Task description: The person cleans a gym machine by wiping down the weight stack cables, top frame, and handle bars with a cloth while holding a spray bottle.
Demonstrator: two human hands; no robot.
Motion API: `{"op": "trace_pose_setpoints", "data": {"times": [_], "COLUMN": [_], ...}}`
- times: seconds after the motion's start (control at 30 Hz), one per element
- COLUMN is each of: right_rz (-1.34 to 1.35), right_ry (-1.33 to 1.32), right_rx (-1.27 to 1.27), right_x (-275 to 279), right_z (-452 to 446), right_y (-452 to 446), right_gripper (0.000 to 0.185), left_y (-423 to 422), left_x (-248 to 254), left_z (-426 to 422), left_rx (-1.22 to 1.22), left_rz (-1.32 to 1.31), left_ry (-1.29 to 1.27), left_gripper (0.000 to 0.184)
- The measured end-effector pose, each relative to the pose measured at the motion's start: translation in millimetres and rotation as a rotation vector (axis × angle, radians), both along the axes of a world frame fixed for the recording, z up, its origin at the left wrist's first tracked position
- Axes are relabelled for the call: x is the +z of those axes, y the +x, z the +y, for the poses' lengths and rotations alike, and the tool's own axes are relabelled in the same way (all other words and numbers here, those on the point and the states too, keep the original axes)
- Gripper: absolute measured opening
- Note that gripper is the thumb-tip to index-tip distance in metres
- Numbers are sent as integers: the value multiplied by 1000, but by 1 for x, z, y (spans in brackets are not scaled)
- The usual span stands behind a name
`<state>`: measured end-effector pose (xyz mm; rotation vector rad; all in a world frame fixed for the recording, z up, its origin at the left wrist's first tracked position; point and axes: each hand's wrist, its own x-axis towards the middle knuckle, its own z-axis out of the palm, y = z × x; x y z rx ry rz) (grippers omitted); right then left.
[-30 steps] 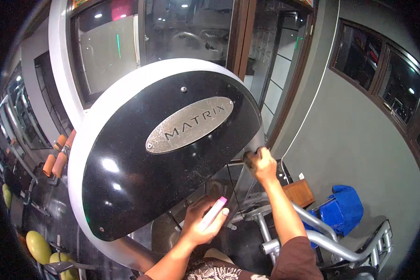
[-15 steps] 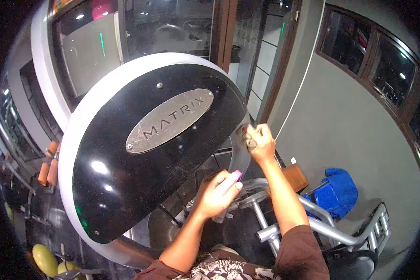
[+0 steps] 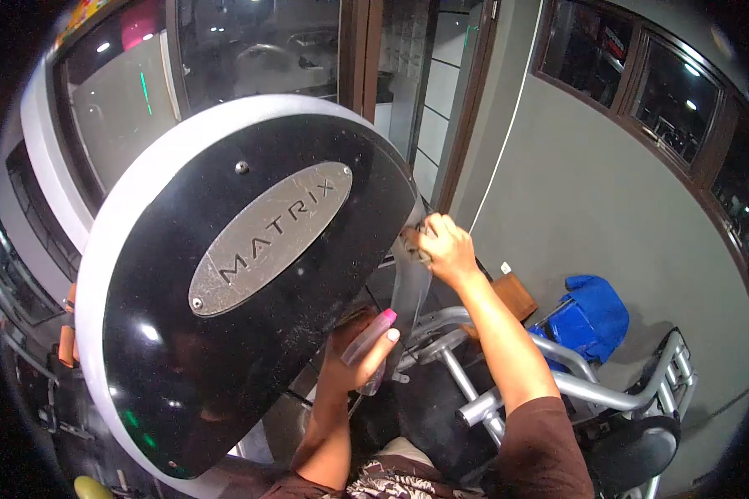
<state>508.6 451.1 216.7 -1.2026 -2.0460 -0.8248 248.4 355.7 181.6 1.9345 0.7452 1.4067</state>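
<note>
My left hand (image 3: pixel 359 366) is wrapped round a clear plastic bottle (image 3: pixel 374 378) with a pink top (image 3: pixel 389 315), held tilted below the lower right edge of the black cover. In the fingers of my right hand (image 3: pixel 447 251) is a bunched greyish cloth (image 3: pixel 412 242), partly hidden by the hand. The cloth is at the right edge of the machine's rounded black cover (image 3: pixel 250 358), where a clear or grey frame part runs down. An oval metal MATRIX badge (image 3: pixel 268 241) sits on the cover, which has a white rim (image 3: pixel 171 137).
Silver tubes of the exercise machine (image 3: pixel 587 389) run to the right, with a black pad (image 3: pixel 632 453) below. A blue cloth-like item (image 3: pixel 587 324) and a brown wooden box (image 3: pixel 514 297) stand by the grey wall (image 3: pixel 591 183). Glass doors are behind.
My left hand with the bottle has dropped lower and turned, showing more of its clear body. The cloth in my right hand stays near the cover's edge. The camera view has shifted.
</note>
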Motion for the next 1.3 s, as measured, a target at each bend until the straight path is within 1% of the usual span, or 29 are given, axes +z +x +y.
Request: {"op": "trace_pose_setpoints", "data": {"times": [0.07,0.1,0.17,0.2,0.27,0.3,0.33,0.37,0.4,0.47,0.53,0.57,0.6,0.67,0.7,0.77,0.8,0.87,0.97,1.07,1.1,1.2,1.23,1.27,1.3], "right_rz": [-71,-110,-200,-211,-291,-277,-264,-119,-45,-23,-173,-248,-275,-299,-269,-205,-79,-22,-120,-244,-294,-224,-214,-105,-65], "right_ry": [-65,-116,-231,-191,-160,-171,-187,-109,-19,52,-95,-167,-202,-192,-193,-186,-129,-31,-104,-235,-220,-156,-100,-67,-32], "right_rx": [-56,-87,-107,4,6,-61,-127,-120,-98,-65,-95,-112,-4,32,-17,-115,-82,-121,-77,-58,-32,-8,-88,-94,-82], "right_x": [-4,-12,-24,-31,-36,-32,-20,-5,-4,4,-8,-19,-34,-40,-41,-24,-23,-2,-11,-33,-41,-25,-17,-4,9], "right_z": [0,-2,-10,-12,-12,-11,-10,-11,-2,0,-7,-10,-12,-18,-19,-18,-10,-10,-8,-14,-14,-16,-11,-8,-6], "right_y": [0,0,-2,1,2,3,2,-2,5,3,1,2,9,10,11,5,9,2,10,16,19,17,17,14,11], "right_gripper": [37,38,39,37,38,36,34,29,26,25,26,26,29,33,32,32,34,33,33,34,35,33,30,28,28], "left_y": [0,-4,-6,-6,-7,-6,-3,1,3,7,7,6,4,3,3,1,1,6,10,10,10,8,8,9,10], "left_x": [3,8,1,2,14,19,19,18,17,9,9,9,7,0,-4,-2,-1,1,6,1,-1,-3,-2,-2,-2], "left_z": [4,-5,-1,0,-4,-5,-6,-8,-11,-12,-12,-9,-7,-4,-4,-2,-3,-6,-10,-6,-6,-4,-5,-4,-4], "left_rx": [88,17,53,69,-51,-111,-137,-161,-183,-223,-252,-233,-212,-190,-187,-198,-190,-179,-191,-225,-224,-219,-216,-212,-211], "left_rz": [36,-12,49,81,68,64,44,25,6,-8,-18,-4,11,10,-5,11,7,-6,-35,-38,-35,-15,-7,-1,-15], "left_ry": [271,-103,76,168,-102,-238,-259,-283,-311,-317,-322,-286,-256,-242,-255,-256,-242,-213,-230,-209,-230,-269,-266,-261,-277], "left_gripper": [30,29,29,29,28,27,27,27,26,25,24,23,23,22,21,21,20,18,17,16,15,14,14,14,14]}}
